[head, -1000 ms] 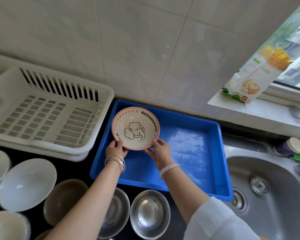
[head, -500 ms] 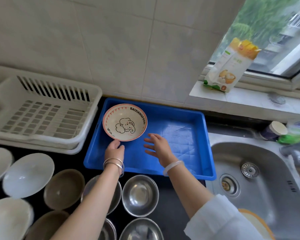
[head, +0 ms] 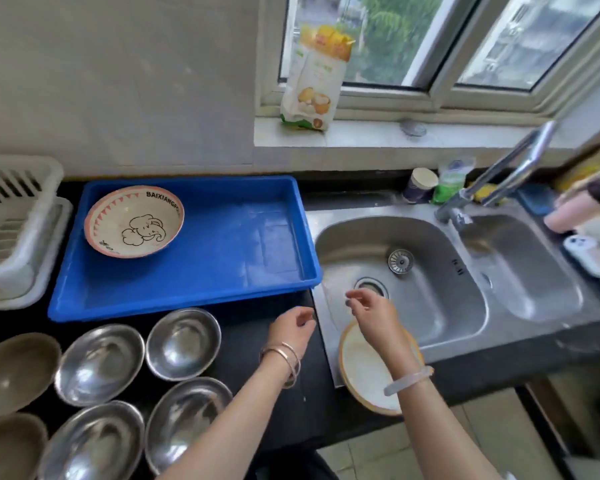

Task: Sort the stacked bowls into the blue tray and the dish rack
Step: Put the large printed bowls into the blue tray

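Observation:
An elephant-print bowl (head: 134, 221) lies in the far left corner of the blue tray (head: 222, 278). The white dish rack (head: 11, 216) stands left of the tray, partly cut off. My left hand (head: 293, 329) hovers over the black counter just right of the tray's front corner, fingers loosely curled, holding nothing. My right hand (head: 369, 311) hangs above the sink's front edge, also holding nothing. Under my right forearm an orange-rimmed white bowl (head: 364, 375) sits at the counter's edge. Several steel bowls (head: 182, 342) and brown bowls (head: 14, 372) stand in front of the tray.
A double steel sink (head: 430, 306) with a tap (head: 510, 168) fills the right side. A flour bag (head: 312, 77) leans on the window sill. A cup (head: 420, 184) and a green packet (head: 451, 183) stand behind the sink.
Both hands let go of the elephant bowl, leaving it in the tray, and drew back to the right toward the sink. The view swung right.

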### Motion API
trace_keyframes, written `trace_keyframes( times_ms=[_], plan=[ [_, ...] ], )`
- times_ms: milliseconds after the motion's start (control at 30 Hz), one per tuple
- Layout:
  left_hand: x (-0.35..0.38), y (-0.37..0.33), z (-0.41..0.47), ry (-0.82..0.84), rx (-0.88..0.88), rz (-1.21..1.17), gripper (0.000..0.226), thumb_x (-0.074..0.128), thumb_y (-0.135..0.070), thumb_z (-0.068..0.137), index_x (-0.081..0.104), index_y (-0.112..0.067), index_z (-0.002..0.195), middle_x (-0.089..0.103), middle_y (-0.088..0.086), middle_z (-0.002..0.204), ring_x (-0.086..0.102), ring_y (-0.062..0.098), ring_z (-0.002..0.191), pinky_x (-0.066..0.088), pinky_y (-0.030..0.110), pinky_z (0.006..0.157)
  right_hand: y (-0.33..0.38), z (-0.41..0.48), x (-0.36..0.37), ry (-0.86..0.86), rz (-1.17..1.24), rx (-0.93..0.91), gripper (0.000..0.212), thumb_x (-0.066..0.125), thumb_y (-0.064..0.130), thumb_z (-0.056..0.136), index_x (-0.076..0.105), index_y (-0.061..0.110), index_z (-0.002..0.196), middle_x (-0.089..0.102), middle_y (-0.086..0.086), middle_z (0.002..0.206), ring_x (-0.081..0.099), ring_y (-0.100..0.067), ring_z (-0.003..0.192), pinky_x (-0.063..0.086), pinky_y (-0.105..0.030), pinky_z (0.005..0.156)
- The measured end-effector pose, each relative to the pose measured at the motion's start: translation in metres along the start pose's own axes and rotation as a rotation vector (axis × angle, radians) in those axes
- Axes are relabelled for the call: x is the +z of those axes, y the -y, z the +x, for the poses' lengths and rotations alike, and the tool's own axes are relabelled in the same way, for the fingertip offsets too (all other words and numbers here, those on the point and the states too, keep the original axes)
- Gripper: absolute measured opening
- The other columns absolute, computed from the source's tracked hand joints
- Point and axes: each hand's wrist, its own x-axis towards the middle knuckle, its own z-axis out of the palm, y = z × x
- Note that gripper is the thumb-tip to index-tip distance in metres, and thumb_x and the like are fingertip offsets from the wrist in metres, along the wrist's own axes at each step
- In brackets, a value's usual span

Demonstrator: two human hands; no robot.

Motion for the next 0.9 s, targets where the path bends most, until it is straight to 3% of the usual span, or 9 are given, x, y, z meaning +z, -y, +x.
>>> trace_keyframes(
  times_ms=[67, 167, 300, 433, 567, 767, 900],
  plan=[
    [0.033, 0.003, -0.006, 0.105, -0.036, 0.08, 0.037, 0.056, -0.016, 0.088, 0.054, -0.011, 0.125, 0.061, 0.006, 0.127, 0.057, 0.019, 0.115, 0.041, 0.022, 0.095, -0.033, -0.011, -0.027, -0.082, -0.113, 0.039, 0.02, 0.055, 0.014, 0.09, 0.068, 0.016, 0.106, 0.072, -0.006, 0.102, 0.065, -0.023, 0.099, 0.045, -0.027, 0.081],
    [0.065, 0.008, -0.011, 0.179, -0.086, 0.124, 0.039, 0.058, -0.017, 0.086, 0.054, -0.012, 0.125, 0.063, 0.007, 0.121, 0.059, 0.024, 0.109, 0.047, 0.03, 0.09, -0.069, -0.025, -0.053, -0.128, -0.151, 0.082, 0.025, 0.055, 0.014, 0.09, 0.066, 0.015, 0.113, 0.071, -0.005, 0.11, 0.063, -0.024, 0.104, 0.041, -0.025, 0.078],
    [0.079, 0.016, -0.012, 0.16, -0.196, -0.033, 0.037, 0.047, -0.007, 0.089, 0.052, -0.024, 0.121, 0.06, 0.003, 0.099, 0.061, 0.031, 0.095, 0.057, 0.046, 0.077, -0.099, -0.037, -0.067, -0.148, -0.043, 0.156, 0.024, 0.061, 0.016, 0.089, 0.066, 0.014, 0.113, 0.07, -0.003, 0.108, 0.063, -0.022, 0.101, 0.052, -0.038, 0.086],
    [0.085, 0.019, -0.013, 0.139, -0.286, -0.177, 0.038, 0.042, -0.007, 0.092, 0.048, -0.033, 0.119, 0.056, -0.005, 0.089, 0.059, 0.02, 0.08, 0.053, 0.03, 0.046, -0.112, -0.042, -0.066, -0.119, 0.011, 0.18, 0.016, 0.059, 0.021, 0.09, 0.069, 0.017, 0.102, 0.069, 0.004, 0.088, 0.065, -0.017, 0.089, 0.051, -0.026, 0.069],
    [0.082, 0.014, -0.014, 0.127, -0.28, -0.193, 0.037, 0.042, -0.004, 0.091, 0.049, -0.035, 0.11, 0.057, -0.004, 0.09, 0.059, 0.021, 0.081, 0.053, 0.031, 0.046, -0.108, -0.04, -0.066, -0.133, -0.02, 0.149, 0.015, 0.058, 0.019, 0.09, 0.071, 0.015, 0.096, 0.07, 0.002, 0.083, 0.065, -0.018, 0.083, 0.054, -0.033, 0.071],
    [0.041, -0.004, -0.007, 0.061, -0.252, -0.181, 0.031, 0.047, -0.007, 0.09, 0.048, -0.033, 0.107, 0.056, -0.003, 0.093, 0.061, 0.021, 0.081, 0.052, 0.027, 0.041, -0.071, -0.024, -0.066, -0.119, -0.059, 0.048, 0.019, 0.061, 0.02, 0.087, 0.072, 0.014, 0.102, 0.073, -0.001, 0.089, 0.062, -0.016, 0.081, 0.044, -0.024, 0.07],
    [-0.005, -0.018, -0.002, -0.007, -0.178, -0.177, 0.029, 0.047, -0.008, 0.09, 0.05, -0.031, 0.108, 0.057, -0.001, 0.093, 0.061, 0.02, 0.079, 0.052, 0.029, 0.045, -0.029, -0.012, -0.056, -0.079, 0.03, -0.03, 0.014, 0.065, 0.018, 0.084, 0.073, 0.018, 0.096, 0.068, 0.01, 0.075, 0.062, -0.004, 0.07, 0.05, -0.017, 0.056]
  ],
)
